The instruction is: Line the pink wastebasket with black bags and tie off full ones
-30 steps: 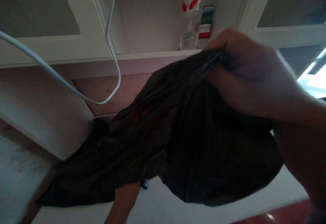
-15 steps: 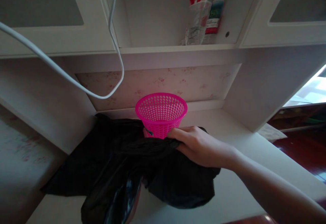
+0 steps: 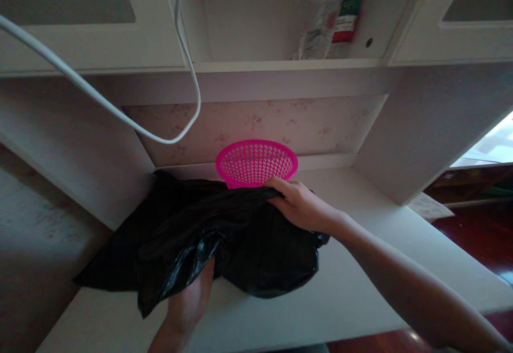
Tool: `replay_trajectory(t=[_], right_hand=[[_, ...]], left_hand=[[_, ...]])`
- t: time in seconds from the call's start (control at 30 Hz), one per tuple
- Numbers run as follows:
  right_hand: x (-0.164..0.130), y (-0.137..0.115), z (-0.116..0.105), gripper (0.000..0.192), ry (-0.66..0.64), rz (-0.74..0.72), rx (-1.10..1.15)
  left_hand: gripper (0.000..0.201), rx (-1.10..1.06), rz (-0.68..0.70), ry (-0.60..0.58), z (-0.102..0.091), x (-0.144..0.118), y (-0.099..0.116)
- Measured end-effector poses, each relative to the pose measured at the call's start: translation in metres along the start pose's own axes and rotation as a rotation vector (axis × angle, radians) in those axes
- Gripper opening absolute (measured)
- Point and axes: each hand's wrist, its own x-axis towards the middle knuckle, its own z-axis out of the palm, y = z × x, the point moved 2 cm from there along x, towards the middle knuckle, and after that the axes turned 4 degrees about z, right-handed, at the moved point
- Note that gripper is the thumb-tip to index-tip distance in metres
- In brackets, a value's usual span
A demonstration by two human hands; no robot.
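- Head view: a black plastic bag (image 3: 224,235) lies crumpled across the middle of the frame on a pale desk (image 3: 360,299), in front of a pink mesh basket (image 3: 256,162) at the back centre.
- The right hand (image 3: 300,206) pinches the bag's upper edge, fingers closed on the film, just in front of the basket's rim.
- The left hand (image 3: 188,302), lower centre, reaches under the bag's near edge; its fingers are hidden, so I cannot tell their spread.
- Judging by this, the bag's mouth is being opened; it goes best with both hands gripping opposite edges and pulling apart evenly.
- A white cable (image 3: 120,120) hangs at upper left; bottles (image 3: 328,16) stand on the shelf, upper right.
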Motion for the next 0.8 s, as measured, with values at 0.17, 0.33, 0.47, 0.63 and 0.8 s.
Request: replay_trajectory(t=[0.17,0.33,0.47,0.63,0.8], right_hand=[[-0.004,0.001,-0.001,0.019,0.031,-0.012,-0.092],[-0.011,-0.006,0.003,0.016,0.241,-0.042,-0.182],[-0.006,-0.006,0.015,0.018,0.2,-0.056,-0.172],[-0.003,-0.002,0.016,0.021,0.055,0.024,-0.225],[-0.003,-0.003,0.016,0.025,-0.069,0.027,-0.251]], left_hand=[[0.031,-0.054,-0.03,0.049,0.004,-0.003,0.0],[0.035,-0.051,-0.006,0.031,0.021,-0.013,0.003],[0.03,-0.003,-0.046,0.113,0.009,-0.021,-0.012],[0.031,0.031,-0.02,0.094,-0.019,-0.026,-0.003],[0.04,0.105,-0.021,0.112,-0.01,-0.005,0.017]])
